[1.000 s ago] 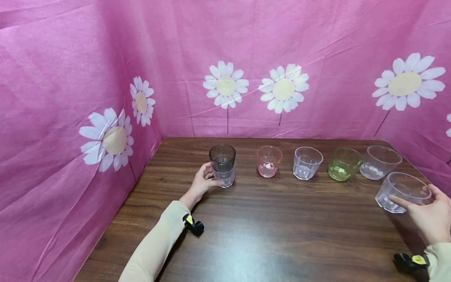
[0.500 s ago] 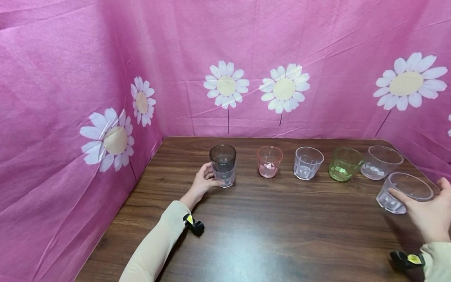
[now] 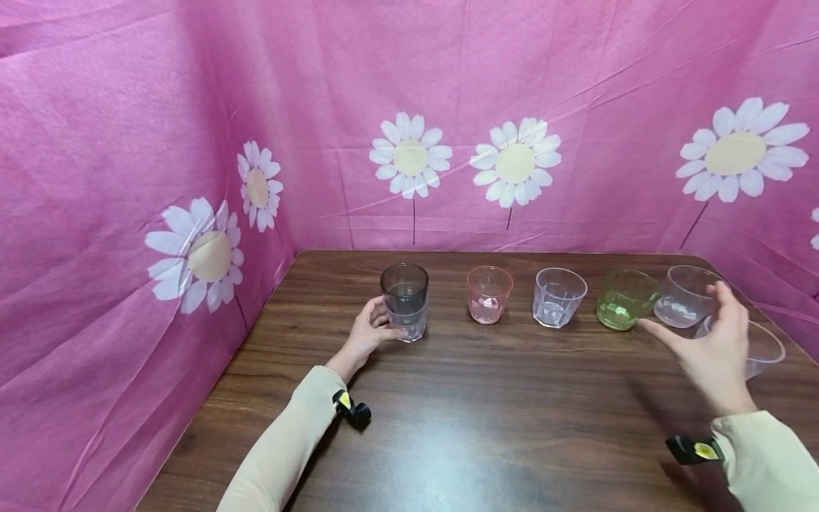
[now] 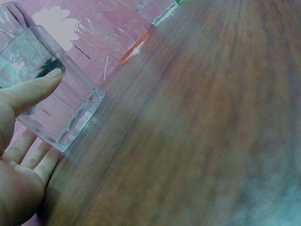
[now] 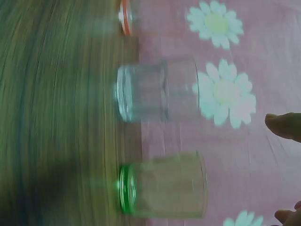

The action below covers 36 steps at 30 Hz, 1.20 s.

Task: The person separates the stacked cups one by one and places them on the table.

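At the left of the row, my left hand (image 3: 369, 331) holds a clear glass (image 3: 416, 328) low down on the table. A dark grey glass (image 3: 404, 288) is nested in its top. The left wrist view shows the thumb (image 4: 40, 89) against the clear wall, with other fingers behind. My right hand (image 3: 716, 359) is in the air on the right, thumb and fingers spread, holding nothing. Its thumb appears close to a green glass (image 3: 617, 313) in the head view; the right wrist view shows a gap. Behind this hand, a wide clear glass (image 3: 766, 348) is partly hidden.
Between the hands stand a pink glass (image 3: 489, 299) and another clear glass (image 3: 559, 299). One more clear glass (image 3: 680, 306) is at the back right, beside the green one. A pink cloth (image 3: 333, 85) with daisies surrounds the wooden table (image 3: 512, 412).
My right hand has let go of the wide clear glass at the right and moved left and up, towards the green glass. The left hand stays where it was.
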{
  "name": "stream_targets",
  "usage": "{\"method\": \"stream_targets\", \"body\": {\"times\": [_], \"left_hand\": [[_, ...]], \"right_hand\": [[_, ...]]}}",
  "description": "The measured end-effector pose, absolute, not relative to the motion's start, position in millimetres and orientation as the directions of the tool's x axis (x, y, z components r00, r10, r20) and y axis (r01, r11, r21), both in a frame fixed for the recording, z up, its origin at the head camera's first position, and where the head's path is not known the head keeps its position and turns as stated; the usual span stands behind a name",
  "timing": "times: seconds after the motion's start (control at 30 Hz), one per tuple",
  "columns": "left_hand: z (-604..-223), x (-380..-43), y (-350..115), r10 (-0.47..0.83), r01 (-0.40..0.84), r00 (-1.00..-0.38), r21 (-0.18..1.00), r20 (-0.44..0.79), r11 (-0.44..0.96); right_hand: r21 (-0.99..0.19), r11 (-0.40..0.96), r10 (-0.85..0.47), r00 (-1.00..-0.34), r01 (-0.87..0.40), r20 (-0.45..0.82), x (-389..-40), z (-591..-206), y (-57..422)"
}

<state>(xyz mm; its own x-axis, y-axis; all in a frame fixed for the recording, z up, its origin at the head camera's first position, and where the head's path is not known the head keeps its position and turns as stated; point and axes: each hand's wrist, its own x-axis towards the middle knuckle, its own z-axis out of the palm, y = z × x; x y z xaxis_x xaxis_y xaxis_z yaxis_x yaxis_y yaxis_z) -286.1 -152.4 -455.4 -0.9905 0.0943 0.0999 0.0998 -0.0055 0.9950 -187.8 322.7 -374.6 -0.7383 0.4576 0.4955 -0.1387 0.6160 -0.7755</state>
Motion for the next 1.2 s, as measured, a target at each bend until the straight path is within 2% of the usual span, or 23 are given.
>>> {"method": "stream_targets", "body": {"times": [0.3, 0.5, 0.8, 1.2], "left_hand": [[-430.2, -267.3, -149.7, 0.113, 0.114, -0.987, 0.994, 0.113, -0.001], [-428.9, -265.8, -149.3, 0.114, 0.104, -0.988, 0.994, 0.105, -0.017], [-457.5, -285.4, -151.0, 0.083, 0.111, -0.99, 0.993, 0.113, -0.032], [-456.9, -284.9, -152.8, 0.089, 0.117, -0.989, 0.993, 0.118, -0.019]], "right_hand": [[-0.728, 0.638, 0.293, -0.795, -0.252, 0.532, -202.7, -374.3, 278.5], [-0.716, 0.609, 0.157, -0.833, -0.341, 0.53, -211.2, -374.7, 248.4], [-0.734, 0.519, 0.028, -0.849, -0.438, 0.527, -223.5, -378.3, 200.1], [-0.746, 0.44, -0.087, -0.85, -0.5, 0.519, -235.8, -383.7, 149.7]]}}
